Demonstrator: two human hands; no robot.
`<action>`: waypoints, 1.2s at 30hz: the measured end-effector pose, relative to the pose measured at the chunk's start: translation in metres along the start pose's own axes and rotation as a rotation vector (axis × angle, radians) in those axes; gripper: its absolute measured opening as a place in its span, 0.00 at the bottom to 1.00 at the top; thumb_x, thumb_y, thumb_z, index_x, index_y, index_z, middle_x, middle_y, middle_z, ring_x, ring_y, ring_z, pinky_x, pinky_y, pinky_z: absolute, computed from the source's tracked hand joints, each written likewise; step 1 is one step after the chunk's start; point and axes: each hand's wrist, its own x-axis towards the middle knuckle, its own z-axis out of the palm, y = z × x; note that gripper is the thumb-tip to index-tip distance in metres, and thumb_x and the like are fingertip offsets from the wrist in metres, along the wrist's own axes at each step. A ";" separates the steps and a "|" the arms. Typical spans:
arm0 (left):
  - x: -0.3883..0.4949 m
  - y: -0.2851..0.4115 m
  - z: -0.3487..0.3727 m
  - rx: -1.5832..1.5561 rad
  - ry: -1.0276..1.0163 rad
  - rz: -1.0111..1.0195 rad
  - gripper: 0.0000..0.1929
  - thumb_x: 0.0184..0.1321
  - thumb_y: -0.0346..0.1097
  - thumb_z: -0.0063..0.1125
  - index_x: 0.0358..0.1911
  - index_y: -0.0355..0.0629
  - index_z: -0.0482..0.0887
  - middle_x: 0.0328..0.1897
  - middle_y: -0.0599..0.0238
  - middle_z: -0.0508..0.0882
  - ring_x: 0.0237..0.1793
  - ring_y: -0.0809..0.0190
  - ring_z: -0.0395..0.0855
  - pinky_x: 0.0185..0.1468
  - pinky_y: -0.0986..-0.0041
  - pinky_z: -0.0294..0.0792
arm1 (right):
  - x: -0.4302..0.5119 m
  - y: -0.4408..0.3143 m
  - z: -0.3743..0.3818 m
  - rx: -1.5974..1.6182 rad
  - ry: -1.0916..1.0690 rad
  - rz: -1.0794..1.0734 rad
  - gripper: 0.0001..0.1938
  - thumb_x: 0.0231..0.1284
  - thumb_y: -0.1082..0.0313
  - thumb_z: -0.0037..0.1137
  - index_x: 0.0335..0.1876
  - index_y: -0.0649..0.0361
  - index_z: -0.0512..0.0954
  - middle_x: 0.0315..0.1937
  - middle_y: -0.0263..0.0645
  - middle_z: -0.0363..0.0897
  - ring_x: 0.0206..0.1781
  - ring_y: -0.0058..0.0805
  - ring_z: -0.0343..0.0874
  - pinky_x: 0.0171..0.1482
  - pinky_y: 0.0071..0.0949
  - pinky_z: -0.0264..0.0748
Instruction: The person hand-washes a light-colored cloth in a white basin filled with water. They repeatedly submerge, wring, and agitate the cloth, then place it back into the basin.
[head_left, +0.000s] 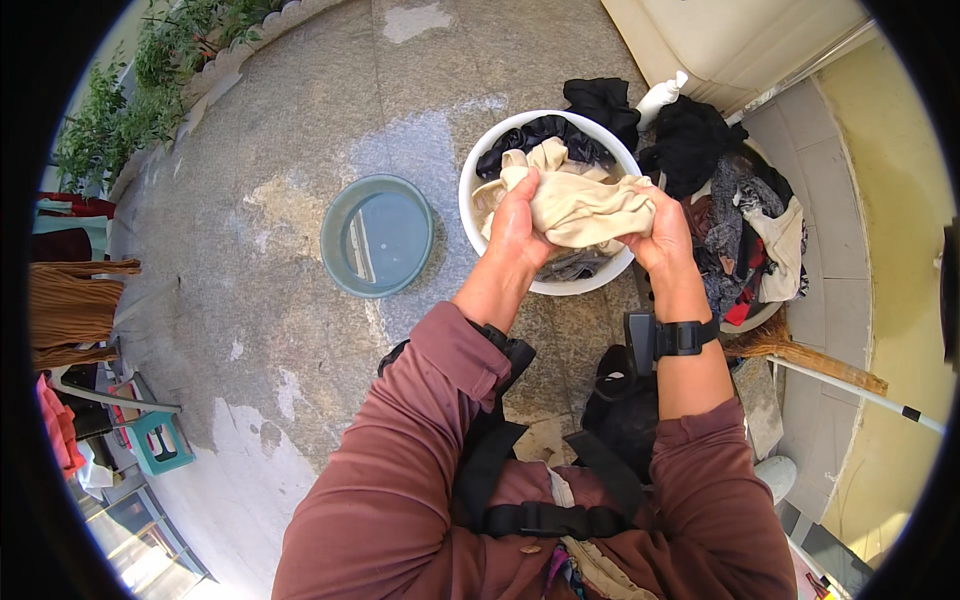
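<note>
A wet cream-coloured cloth garment (592, 206) is stretched between my two hands, above a round white basin (471, 217). My left hand (519, 225) grips its left end, and my right hand (664, 229) grips the right end. Under the garment, the basin holds water with more cream fabric, a shiny black garment (536, 135) along the far rim and a dark grey cloth (574, 266) near the close rim. What lies directly beneath the stretched garment is hidden.
A blue-green basin of water (382, 240) stands left on the stone floor. At right, a heaped basin of clothes (739, 232) sits by the wall, with a white pump bottle (661, 97), a black garment (604, 105) and a straw broom (810, 356) nearby. A teal stool (159, 442) stands far left.
</note>
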 end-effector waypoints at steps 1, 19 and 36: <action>0.003 0.001 -0.002 0.020 0.028 0.023 0.28 0.72 0.53 0.46 0.64 0.37 0.69 0.64 0.47 0.76 0.63 0.47 0.76 0.66 0.50 0.69 | -0.011 0.000 0.005 -0.002 -0.063 -0.061 0.17 0.59 0.74 0.52 0.54 0.68 0.76 0.45 0.47 0.83 0.43 0.37 0.86 0.45 0.32 0.85; -0.001 -0.039 -0.010 0.136 0.025 0.005 0.14 0.71 0.34 0.42 0.54 0.39 0.77 0.52 0.55 0.84 0.47 0.55 0.86 0.52 0.60 0.80 | -0.007 0.051 0.014 -0.911 0.171 -0.549 0.14 0.56 0.62 0.58 0.41 0.66 0.81 0.35 0.57 0.83 0.36 0.51 0.84 0.42 0.40 0.78; -0.019 -0.004 0.006 -0.063 -0.225 -0.008 0.17 0.66 0.53 0.58 0.45 0.48 0.79 0.37 0.57 0.85 0.32 0.53 0.85 0.39 0.61 0.82 | -0.109 0.054 0.050 -1.219 -0.332 -0.995 0.17 0.55 0.70 0.60 0.51 0.67 0.77 0.58 0.59 0.68 0.55 0.49 0.77 0.53 0.36 0.77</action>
